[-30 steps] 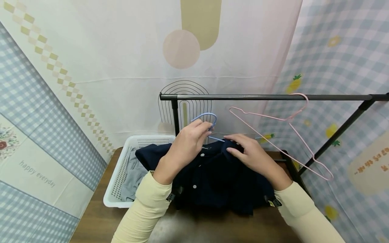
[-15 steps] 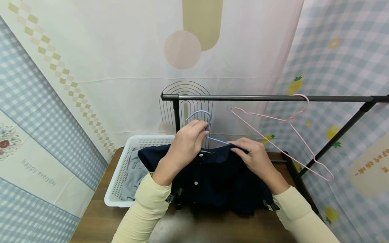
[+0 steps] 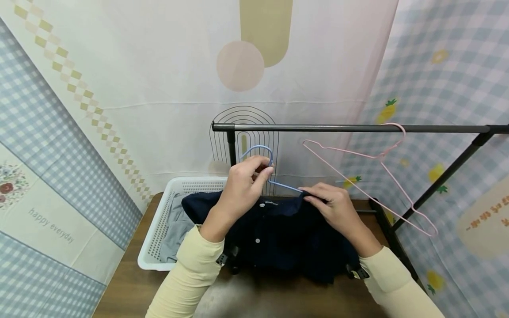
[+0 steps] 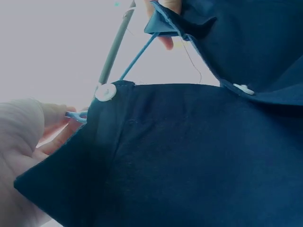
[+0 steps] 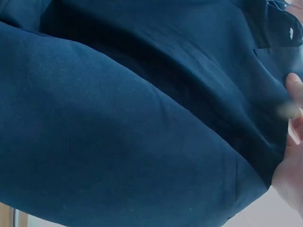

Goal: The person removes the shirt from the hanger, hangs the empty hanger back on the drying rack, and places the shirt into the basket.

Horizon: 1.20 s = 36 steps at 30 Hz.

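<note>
My left hand (image 3: 243, 185) pinches a blue wire hanger (image 3: 283, 184) at the neck just below its hook. On the hanger's right side, my right hand (image 3: 332, 205) pinches the collar edge of a dark navy buttoned shirt (image 3: 278, 238), whose fabric hangs down between both forearms. The hanger's right arm shows bare between the two hands; its left arm is hidden by my hand and the cloth. In the left wrist view, a white button (image 4: 105, 92) shows at the shirt's edge near the left hand. Navy cloth fills most of the right wrist view, with fingers (image 5: 294, 90) at its right edge.
A black clothes rail (image 3: 302, 128) spans behind the hands, and a pink hanger (image 3: 381, 155) hangs on it at the right. Left of the shirt, a white basket (image 3: 153, 247) holds grey clothing (image 3: 175, 229) on the brown wooden table (image 3: 123, 287).
My left hand and the hanger hook have shifted slightly left. My right hand has moved slightly right and down with the collar, so more of the hanger's right arm shows.
</note>
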### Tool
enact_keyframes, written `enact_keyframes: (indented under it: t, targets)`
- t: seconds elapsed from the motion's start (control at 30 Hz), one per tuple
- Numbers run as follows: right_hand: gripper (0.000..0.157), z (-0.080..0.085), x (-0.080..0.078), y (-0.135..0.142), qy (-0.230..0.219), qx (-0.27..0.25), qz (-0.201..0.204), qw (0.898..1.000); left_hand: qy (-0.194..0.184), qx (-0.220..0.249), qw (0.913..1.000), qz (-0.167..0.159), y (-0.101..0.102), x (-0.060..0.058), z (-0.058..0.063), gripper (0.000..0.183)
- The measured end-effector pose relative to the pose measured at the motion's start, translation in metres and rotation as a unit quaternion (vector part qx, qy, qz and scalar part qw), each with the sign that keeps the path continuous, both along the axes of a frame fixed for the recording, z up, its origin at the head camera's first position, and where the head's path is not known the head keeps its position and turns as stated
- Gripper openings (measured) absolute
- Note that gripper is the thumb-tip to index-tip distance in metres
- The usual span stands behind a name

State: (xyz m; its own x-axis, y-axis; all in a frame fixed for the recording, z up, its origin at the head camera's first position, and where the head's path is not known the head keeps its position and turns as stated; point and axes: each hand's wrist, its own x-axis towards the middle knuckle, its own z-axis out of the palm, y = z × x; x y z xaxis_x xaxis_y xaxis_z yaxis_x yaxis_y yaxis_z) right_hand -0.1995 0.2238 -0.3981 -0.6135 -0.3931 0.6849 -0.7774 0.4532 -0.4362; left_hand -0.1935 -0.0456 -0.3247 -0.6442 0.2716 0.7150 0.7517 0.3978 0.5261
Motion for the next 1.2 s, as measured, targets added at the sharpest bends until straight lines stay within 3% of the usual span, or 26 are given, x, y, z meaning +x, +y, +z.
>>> enact_keyframes:
  t: [0.2, 0.4, 0.63, 1.03, 1.2]
  targets:
    - [0.038, 0.000, 0.002, -0.001, 0.001, 0.006, 0.022, 1.000, -0.011, 0.008, 0.9999, -0.008, -0.001, 0.002, 0.000, 0.012]
    - [0.038, 0.000, 0.006, 0.005, -0.010, 0.008, 0.033, 0.999, 0.002, 0.021, 0.9996, -0.019, -0.002, 0.003, -0.001, 0.009]
    - [0.041, -0.004, 0.008, 0.019, -0.022, -0.008, 0.028, 0.999, 0.010, 0.012, 0.9999, -0.007, -0.008, 0.002, -0.001, 0.007]
    - [0.045, -0.017, 0.006, 0.032, 0.051, 0.001, 0.009, 0.999, 0.005, 0.008, 1.0000, -0.003, -0.014, 0.000, -0.008, 0.008]
    - [0.042, -0.025, 0.005, 0.040, 0.058, -0.039, -0.010, 0.998, 0.016, 0.016, 0.9997, 0.008, -0.017, -0.001, -0.011, 0.009]
